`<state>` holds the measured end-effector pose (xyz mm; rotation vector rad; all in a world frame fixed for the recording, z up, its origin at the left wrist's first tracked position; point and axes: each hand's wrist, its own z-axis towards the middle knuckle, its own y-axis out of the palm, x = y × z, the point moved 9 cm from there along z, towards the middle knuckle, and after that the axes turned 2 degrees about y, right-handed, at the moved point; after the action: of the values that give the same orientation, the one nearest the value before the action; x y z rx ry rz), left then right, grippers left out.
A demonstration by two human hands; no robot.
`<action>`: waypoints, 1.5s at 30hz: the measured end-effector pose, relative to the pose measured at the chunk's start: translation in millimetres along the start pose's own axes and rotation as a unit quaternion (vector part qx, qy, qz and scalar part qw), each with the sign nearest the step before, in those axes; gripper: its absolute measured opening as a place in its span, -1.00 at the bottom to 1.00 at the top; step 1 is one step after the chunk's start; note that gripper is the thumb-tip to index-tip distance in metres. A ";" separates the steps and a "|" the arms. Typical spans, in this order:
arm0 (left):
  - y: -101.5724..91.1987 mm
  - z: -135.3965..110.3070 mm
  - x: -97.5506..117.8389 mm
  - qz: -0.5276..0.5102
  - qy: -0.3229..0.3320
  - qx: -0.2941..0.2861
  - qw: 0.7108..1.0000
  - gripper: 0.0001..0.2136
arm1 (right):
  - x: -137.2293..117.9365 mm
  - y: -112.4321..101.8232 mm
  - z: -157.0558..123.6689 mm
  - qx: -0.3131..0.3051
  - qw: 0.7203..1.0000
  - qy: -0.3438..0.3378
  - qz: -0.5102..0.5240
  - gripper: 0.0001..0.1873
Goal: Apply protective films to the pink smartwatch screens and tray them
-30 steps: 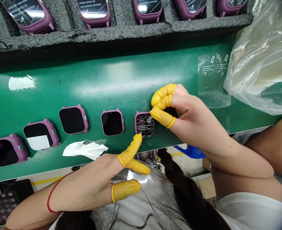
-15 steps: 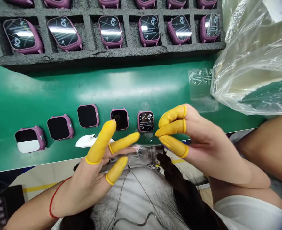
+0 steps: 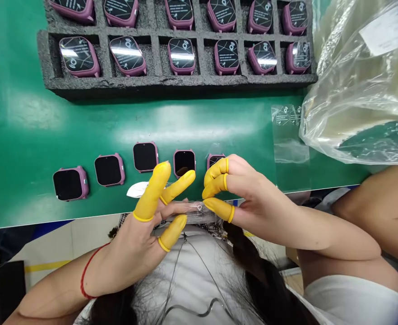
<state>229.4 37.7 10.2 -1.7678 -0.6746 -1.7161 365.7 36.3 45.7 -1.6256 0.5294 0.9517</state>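
Observation:
Yellow finger cots cover the thumb, index and middle finger of my left hand (image 3: pixel 141 234), and these fingers are spread. Its bare lower fingers hold a clear printed film (image 3: pixel 199 208) at the table's front edge. My right hand (image 3: pixel 242 194), also in yellow cots, is closed in a pinch at the film's upper edge; whatever is between its fingertips is hidden. Behind it, a purple smartwatch with a printed screen film (image 3: pixel 215 159) is partly covered. A dark-screened smartwatch (image 3: pixel 184 163) lies just beyond my left fingertips. White backing paper (image 3: pixel 137 189) lies beside that hand.
More dark-screened smartwatches (image 3: pixel 109 170) lie to the left on the green table (image 3: pixel 100 122). A grey foam tray (image 3: pixel 185 81) of smartwatches spans the back. At right are a clear plastic bag (image 3: pixel 351 104) and loose printed films (image 3: pixel 289 135). Another person's leg (image 3: pixel 371 207) is at far right.
The camera view has shifted, showing more of the tray. My right hand has moved left to the film by my left hand and now partly covers the film-covered smartwatch.

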 end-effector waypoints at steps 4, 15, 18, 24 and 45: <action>-5.9 -5.4 -13.5 -0.083 -0.068 -0.019 0.994 -0.27 | -8.3 -8.5 7.6 -0.026 0.998 -0.006 0.050 -0.89; -8.9 7.7 -10.3 0.054 -0.033 -0.135 0.989 -0.57 | 53.2 -13.0 64.9 -0.036 0.992 0.078 0.094 -0.80; -8.2 8.9 -12.2 0.057 -0.024 -0.139 0.988 -0.51 | 50.7 -8.1 65.8 -0.050 0.993 0.068 0.077 -0.81; -10.0 11.0 -11.7 0.058 -0.024 -0.140 0.988 -0.48 | 45.4 -7.8 65.0 -0.051 0.996 0.063 0.043 -0.81; -10.4 10.3 -17.2 0.064 -0.045 -0.150 0.986 -0.51 | 50.1 -5.3 65.9 -0.058 0.996 0.070 0.003 -0.80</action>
<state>228.6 53.0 -6.5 -2.0555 -0.3403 -1.7280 378.4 107.5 5.0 -1.8047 0.5849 0.8909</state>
